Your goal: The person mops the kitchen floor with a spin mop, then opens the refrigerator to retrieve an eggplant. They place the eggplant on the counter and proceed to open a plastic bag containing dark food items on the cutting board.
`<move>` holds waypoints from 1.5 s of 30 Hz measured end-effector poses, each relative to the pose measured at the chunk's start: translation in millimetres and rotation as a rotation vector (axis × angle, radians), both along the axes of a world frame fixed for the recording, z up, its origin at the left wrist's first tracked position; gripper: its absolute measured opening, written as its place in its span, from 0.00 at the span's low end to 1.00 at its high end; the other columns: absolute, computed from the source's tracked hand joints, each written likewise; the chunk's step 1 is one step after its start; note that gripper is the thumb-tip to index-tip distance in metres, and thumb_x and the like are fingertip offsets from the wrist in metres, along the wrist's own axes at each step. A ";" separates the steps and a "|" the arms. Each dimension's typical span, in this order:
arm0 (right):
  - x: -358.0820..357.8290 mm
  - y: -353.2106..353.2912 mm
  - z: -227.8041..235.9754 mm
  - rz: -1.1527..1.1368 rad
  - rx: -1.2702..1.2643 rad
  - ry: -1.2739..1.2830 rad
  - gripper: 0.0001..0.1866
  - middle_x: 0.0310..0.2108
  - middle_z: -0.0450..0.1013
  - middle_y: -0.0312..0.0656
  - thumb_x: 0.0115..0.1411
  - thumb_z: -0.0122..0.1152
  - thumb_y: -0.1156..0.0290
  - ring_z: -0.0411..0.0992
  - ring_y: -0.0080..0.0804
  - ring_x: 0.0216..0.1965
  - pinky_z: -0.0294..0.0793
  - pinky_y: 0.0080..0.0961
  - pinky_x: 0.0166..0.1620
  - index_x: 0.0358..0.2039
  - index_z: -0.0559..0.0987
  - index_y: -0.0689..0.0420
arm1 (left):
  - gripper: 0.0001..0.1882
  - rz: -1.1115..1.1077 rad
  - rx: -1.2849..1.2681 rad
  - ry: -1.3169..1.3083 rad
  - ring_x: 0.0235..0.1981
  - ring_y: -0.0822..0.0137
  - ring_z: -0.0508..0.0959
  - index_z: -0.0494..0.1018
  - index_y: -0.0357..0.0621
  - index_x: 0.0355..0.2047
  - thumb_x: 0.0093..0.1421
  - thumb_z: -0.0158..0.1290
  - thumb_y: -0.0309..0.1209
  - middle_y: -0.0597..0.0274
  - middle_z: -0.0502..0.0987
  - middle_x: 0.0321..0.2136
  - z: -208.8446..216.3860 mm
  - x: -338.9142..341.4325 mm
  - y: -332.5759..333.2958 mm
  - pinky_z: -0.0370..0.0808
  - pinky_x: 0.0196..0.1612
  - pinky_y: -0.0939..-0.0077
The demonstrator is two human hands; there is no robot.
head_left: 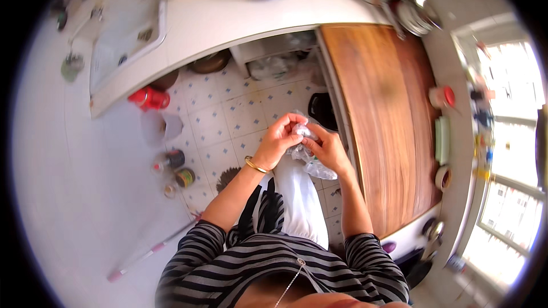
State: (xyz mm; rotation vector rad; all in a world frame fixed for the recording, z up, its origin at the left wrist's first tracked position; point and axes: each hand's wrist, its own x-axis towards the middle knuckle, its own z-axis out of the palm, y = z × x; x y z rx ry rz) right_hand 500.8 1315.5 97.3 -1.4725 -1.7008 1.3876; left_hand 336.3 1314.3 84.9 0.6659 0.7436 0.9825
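Both of my hands meet in front of my body, above the tiled floor, on a crumpled clear plastic bag [321,169]. My left hand [281,137], with a gold bangle at the wrist, pinches the gathered upper part of the bag. Close against it, my right hand [326,147] grips the same gathered part between thumb and fingers. The loose end of the bag hangs below my right hand, beside my white trousers [301,199]. Whether anything is inside the bag, I cannot tell.
A wooden board top [377,131] stands close on my right. Ahead runs a white counter [217,17] with a sink [128,45] at its left. Bottles [184,177], a red container [149,98] and a broom handle [154,248] are on the left. Pans and plates [408,14] sit far right.
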 end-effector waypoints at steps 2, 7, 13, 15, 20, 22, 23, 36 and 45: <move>18.1 -38.0 20.8 -0.153 0.159 -0.079 0.15 0.19 0.71 0.47 0.47 0.60 0.71 0.70 0.35 0.18 0.66 0.25 0.23 0.38 0.73 0.57 | 0.16 -0.150 0.070 0.107 0.35 0.79 0.67 0.65 0.40 0.40 0.48 0.47 0.18 0.69 0.66 0.35 6.9 23.0 -17.7 0.65 0.39 0.85; 79.1 -133.2 41.2 -0.450 0.367 -0.226 0.11 0.19 0.70 0.45 0.45 0.61 0.71 0.70 0.38 0.19 0.67 0.26 0.23 0.31 0.75 0.58 | 0.15 -0.439 0.606 0.525 0.34 0.73 0.68 0.70 0.42 0.36 0.45 0.53 0.20 0.66 0.65 0.32 43.9 93.6 -61.3 0.66 0.37 0.83; 156.6 -245.8 68.5 -0.538 0.447 -0.534 0.08 0.20 0.70 0.43 0.42 0.61 0.74 0.70 0.40 0.22 0.67 0.29 0.24 0.25 0.74 0.58 | 0.14 -0.753 0.881 0.677 0.34 0.63 0.69 0.71 0.45 0.32 0.42 0.56 0.26 0.61 0.65 0.32 67.3 186.1 -129.0 0.68 0.37 0.74; 186.0 -289.2 66.1 -0.616 0.437 -0.519 0.08 0.20 0.70 0.43 0.42 0.61 0.75 0.70 0.40 0.22 0.67 0.29 0.24 0.25 0.74 0.58 | 0.12 -0.807 0.925 0.719 0.34 0.62 0.70 0.71 0.44 0.30 0.43 0.56 0.26 0.61 0.65 0.32 67.6 222.4 -162.2 0.68 0.36 0.74; 246.9 -379.1 64.5 -0.863 0.271 -0.245 0.04 0.19 0.69 0.43 0.44 0.58 0.76 0.68 0.35 0.19 0.66 0.24 0.23 0.23 0.73 0.60 | 0.10 -0.903 0.971 0.608 0.32 0.61 0.70 0.68 0.40 0.28 0.44 0.55 0.26 0.59 0.65 0.32 56.9 301.6 -241.1 0.68 0.34 0.74; 272.9 -413.2 53.7 -0.955 0.262 -0.091 0.04 0.17 0.67 0.37 0.44 0.57 0.77 0.64 0.22 0.18 0.63 0.19 0.22 0.23 0.73 0.62 | 0.09 -0.910 1.070 0.528 0.31 0.61 0.70 0.67 0.39 0.27 0.45 0.54 0.26 0.58 0.65 0.31 53.8 333.7 -263.8 0.67 0.33 0.74; 282.5 -428.6 49.4 -0.991 0.212 -0.032 0.04 0.16 0.66 0.35 0.44 0.56 0.77 0.63 0.19 0.18 0.62 0.17 0.22 0.23 0.73 0.62 | 0.09 -0.921 1.100 0.495 0.30 0.62 0.70 0.67 0.38 0.27 0.45 0.54 0.25 0.58 0.65 0.30 54.0 344.4 -275.1 0.67 0.32 0.74; 344.2 -512.2 46.2 -1.250 0.237 -0.725 0.06 0.21 0.68 0.43 0.44 0.55 0.74 0.68 0.40 0.22 0.66 0.30 0.24 0.17 0.68 0.59 | 0.07 -1.148 1.024 0.638 0.23 0.65 0.68 0.67 0.36 0.19 0.44 0.54 0.26 0.61 0.66 0.22 51.6 393.2 -298.4 0.66 0.27 0.76; 348.6 -491.4 49.1 -1.046 -0.043 0.865 0.10 0.28 0.73 0.42 0.53 0.53 0.72 0.69 0.20 0.27 0.70 0.18 0.35 0.34 0.74 0.63 | 0.06 -1.018 0.943 0.575 0.21 0.73 0.67 0.71 0.36 0.26 0.48 0.53 0.25 0.64 0.66 0.23 39.1 400.2 -270.9 0.65 0.26 0.81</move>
